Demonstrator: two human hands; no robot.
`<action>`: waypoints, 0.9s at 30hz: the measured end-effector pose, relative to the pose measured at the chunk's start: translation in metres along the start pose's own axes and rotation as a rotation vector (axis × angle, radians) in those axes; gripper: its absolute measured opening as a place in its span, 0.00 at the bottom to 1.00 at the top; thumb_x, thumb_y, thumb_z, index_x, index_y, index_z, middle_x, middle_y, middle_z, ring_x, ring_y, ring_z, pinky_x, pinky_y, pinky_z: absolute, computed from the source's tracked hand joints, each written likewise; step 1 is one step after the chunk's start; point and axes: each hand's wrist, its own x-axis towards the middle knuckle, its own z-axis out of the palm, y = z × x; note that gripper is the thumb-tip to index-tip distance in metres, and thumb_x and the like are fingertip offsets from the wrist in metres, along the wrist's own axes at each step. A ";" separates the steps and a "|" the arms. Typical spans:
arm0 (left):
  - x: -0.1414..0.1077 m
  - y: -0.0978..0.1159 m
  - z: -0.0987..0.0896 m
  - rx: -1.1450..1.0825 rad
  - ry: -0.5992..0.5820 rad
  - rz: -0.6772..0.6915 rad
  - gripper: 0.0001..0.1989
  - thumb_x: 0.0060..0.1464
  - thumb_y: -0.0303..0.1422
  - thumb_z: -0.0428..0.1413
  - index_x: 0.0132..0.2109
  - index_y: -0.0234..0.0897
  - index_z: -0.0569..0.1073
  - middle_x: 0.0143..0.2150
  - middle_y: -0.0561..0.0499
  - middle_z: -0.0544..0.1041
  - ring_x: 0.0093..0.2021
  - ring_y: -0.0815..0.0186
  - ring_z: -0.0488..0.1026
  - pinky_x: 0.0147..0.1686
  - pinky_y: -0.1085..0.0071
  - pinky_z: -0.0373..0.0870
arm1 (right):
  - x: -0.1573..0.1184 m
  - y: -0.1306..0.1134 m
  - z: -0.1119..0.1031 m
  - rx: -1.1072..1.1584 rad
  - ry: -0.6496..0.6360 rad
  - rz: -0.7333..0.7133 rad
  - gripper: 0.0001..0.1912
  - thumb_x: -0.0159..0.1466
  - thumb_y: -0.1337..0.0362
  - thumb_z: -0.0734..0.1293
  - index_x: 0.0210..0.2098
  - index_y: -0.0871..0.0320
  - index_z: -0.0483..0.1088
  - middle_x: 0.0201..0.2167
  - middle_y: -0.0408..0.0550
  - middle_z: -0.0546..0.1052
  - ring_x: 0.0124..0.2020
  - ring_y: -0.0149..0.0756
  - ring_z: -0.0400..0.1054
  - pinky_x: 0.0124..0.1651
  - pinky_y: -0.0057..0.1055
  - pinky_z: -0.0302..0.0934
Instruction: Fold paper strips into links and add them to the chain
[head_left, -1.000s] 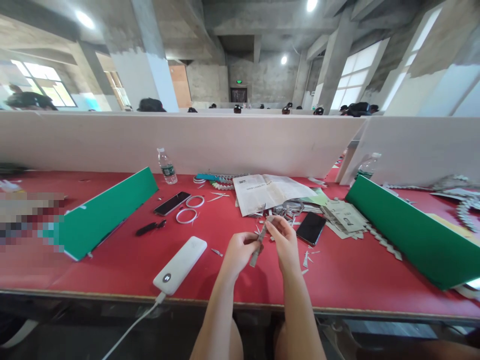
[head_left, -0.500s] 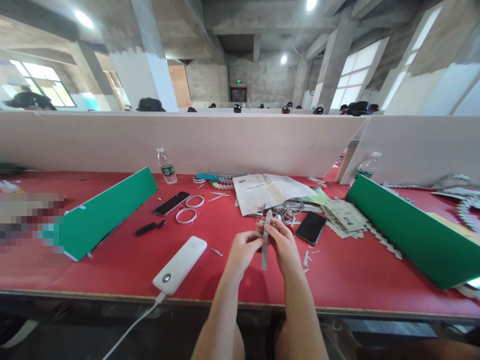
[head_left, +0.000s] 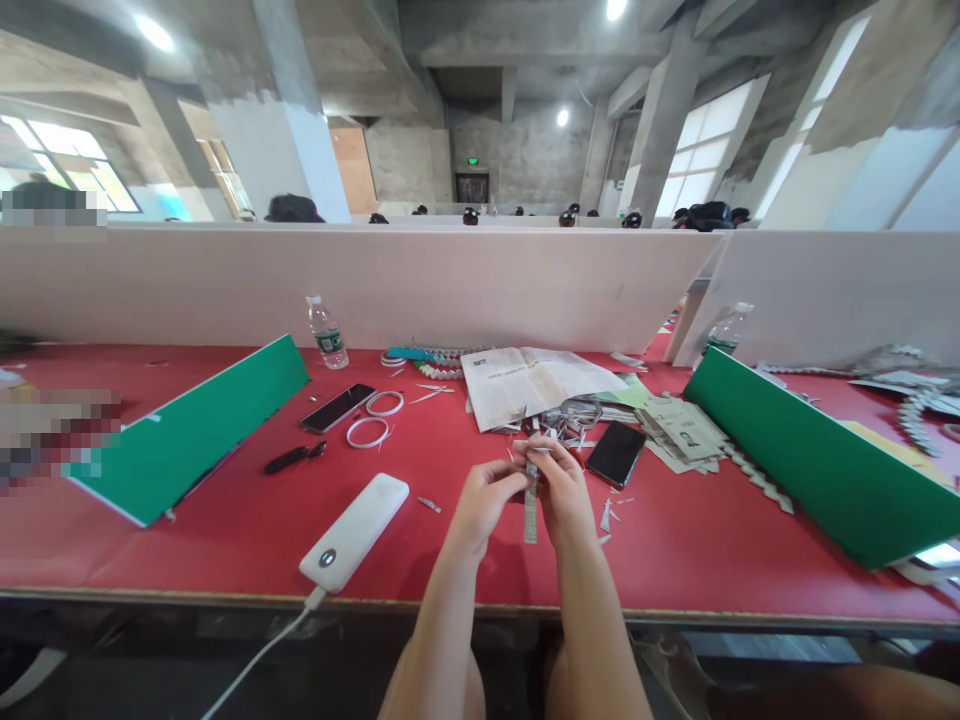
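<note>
A narrow strip of printed paper [head_left: 531, 512] hangs down between my two hands, over the red table. My left hand [head_left: 491, 492] pinches it from the left, fingers closed. From the right, my right hand [head_left: 556, 478] is closed on the same strip, its fingertips near the strip's upper end, which looks folded over. Just beyond my fingers lies a heap of folded paper strips [head_left: 574, 425], partly under an open newspaper sheet [head_left: 525, 385]. A black phone [head_left: 616, 454] rests right of my right hand.
Green dividers stand at left [head_left: 195, 435] and right [head_left: 817, 455]. A white power bank [head_left: 356, 532] with a cable, another phone [head_left: 339, 407], white rings [head_left: 367, 432] and a bottle [head_left: 328, 333] are on the left. Cut newspaper pieces [head_left: 686, 432] lie at right; paper scraps are scattered around.
The strip's upper end, which stood up above my fingers, is now bent over at my fingertips. The view has shifted slightly.
</note>
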 end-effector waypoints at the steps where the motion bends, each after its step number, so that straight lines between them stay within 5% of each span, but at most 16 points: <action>1: 0.000 0.000 0.000 -0.005 0.006 0.001 0.07 0.41 0.30 0.57 0.30 0.31 0.76 0.27 0.50 0.75 0.31 0.66 0.71 0.37 0.70 0.68 | -0.001 0.000 0.001 0.008 0.001 -0.008 0.09 0.47 0.64 0.72 0.27 0.57 0.69 0.29 0.45 0.78 0.26 0.30 0.69 0.26 0.23 0.60; 27: -0.002 0.005 -0.003 -0.005 0.067 0.035 0.05 0.41 0.30 0.56 0.27 0.32 0.74 0.24 0.52 0.73 0.30 0.67 0.70 0.37 0.69 0.67 | -0.002 0.000 0.006 0.018 -0.087 0.051 0.08 0.49 0.64 0.70 0.30 0.55 0.71 0.37 0.46 0.78 0.34 0.36 0.71 0.34 0.29 0.63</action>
